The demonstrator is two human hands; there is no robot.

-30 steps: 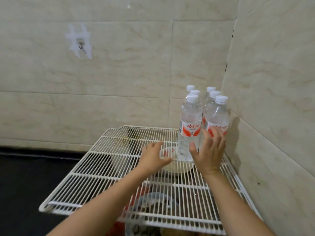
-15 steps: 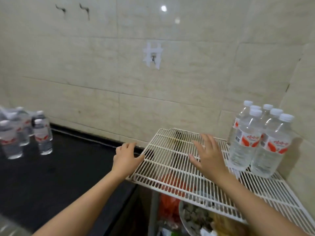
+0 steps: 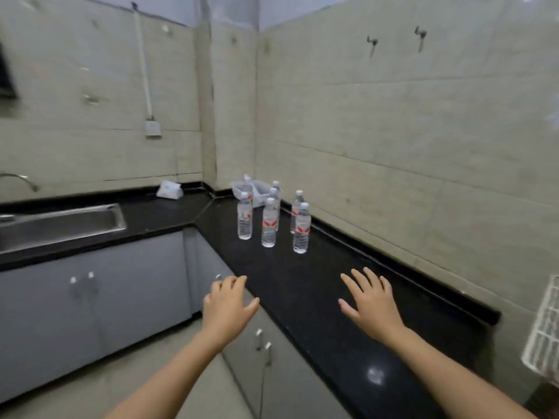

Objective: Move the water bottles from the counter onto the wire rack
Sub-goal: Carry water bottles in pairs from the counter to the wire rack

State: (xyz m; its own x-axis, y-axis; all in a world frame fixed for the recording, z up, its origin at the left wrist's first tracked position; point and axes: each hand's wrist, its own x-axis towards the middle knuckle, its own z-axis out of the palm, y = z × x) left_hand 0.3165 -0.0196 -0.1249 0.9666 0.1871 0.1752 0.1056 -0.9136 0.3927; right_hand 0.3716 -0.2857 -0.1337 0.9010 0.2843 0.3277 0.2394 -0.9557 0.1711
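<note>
Several clear water bottles with white caps and red labels stand upright on the black counter (image 3: 317,285) near the far corner; the nearest three are one on the left (image 3: 244,216), one in the middle (image 3: 269,222) and one on the right (image 3: 301,228). My left hand (image 3: 227,306) hovers at the counter's front edge, fingers apart, holding nothing. My right hand (image 3: 370,300) is spread above the counter, empty too. Both hands are well short of the bottles. Only a corner of the white wire rack (image 3: 544,331) shows at the right edge.
A steel sink (image 3: 60,225) is set in the counter on the left, with a tap above it. A white packet (image 3: 169,189) and a clear plastic wrapper (image 3: 257,189) lie by the back wall. Grey cabinet doors (image 3: 90,297) run below the counter.
The view has swung left from the wire rack to the counter. Both hands left the rack and now reach out over the counter toward the standing bottles.
</note>
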